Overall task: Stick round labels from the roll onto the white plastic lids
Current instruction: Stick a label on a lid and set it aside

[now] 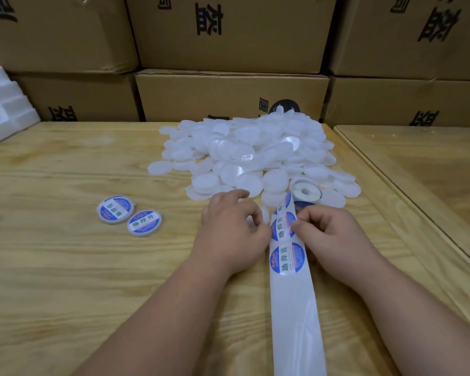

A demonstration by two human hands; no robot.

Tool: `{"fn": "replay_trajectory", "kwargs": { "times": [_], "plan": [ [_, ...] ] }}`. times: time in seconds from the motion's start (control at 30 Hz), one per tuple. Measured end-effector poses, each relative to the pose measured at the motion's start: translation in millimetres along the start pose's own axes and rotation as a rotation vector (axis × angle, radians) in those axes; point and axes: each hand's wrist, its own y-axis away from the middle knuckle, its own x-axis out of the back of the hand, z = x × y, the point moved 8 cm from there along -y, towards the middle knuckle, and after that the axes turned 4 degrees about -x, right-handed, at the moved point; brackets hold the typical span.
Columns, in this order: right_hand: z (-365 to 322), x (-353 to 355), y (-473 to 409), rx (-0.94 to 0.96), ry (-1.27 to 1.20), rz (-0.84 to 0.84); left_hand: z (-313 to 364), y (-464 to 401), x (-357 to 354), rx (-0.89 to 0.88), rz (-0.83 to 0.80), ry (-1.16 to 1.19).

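**Peeling the next label off the strip**

The round label [282, 229] I want sits on the backing strip [293, 308], which runs from the roll [305, 191] at the near edge of the lid pile down toward me. My right hand [327, 234] has its thumb and forefinger pinched at the label's right edge, the other fingers curled underneath; this grip looks set on lifting the sticker from the liner. My left hand [232, 226] rests just beside the strip's left edge, fingers curled over what seems to be a white lid, though the lid is mostly hidden and I cannot tell how firmly I hold it.

The loose white plastic lids [244, 156] lie heaped on the tabletop [65, 267] beyond my hands. Two finished labelled lids [129, 217] sit well apart to the left. Cardboard boxes [231, 96] are stacked behind, with white foam [3, 104] at far left.

The risks, as I judge them: pull too sharply and the label may curl and stick to itself or my fingertip; the unweighted strip may lift along with it; and laying it down off-centre would leave it overhanging the lid's rim or creased.
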Motion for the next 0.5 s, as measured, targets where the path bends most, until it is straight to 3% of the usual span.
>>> {"fn": "replay_trajectory", "kwargs": {
  "times": [0.13, 0.37, 0.5],
  "plan": [
    [2, -1, 0, -0.025, -0.025, -0.002, 4, 0, 7, 0.035, 0.019, 0.082],
    [5, -3, 0, -0.043, -0.037, -0.007, 1, 25, 42, 0.088, 0.4, 0.566],
    [5, -4, 0, -0.058, -0.091, 0.006, -1, 22, 33, 0.099, 0.324, 0.884]
  ]
}}
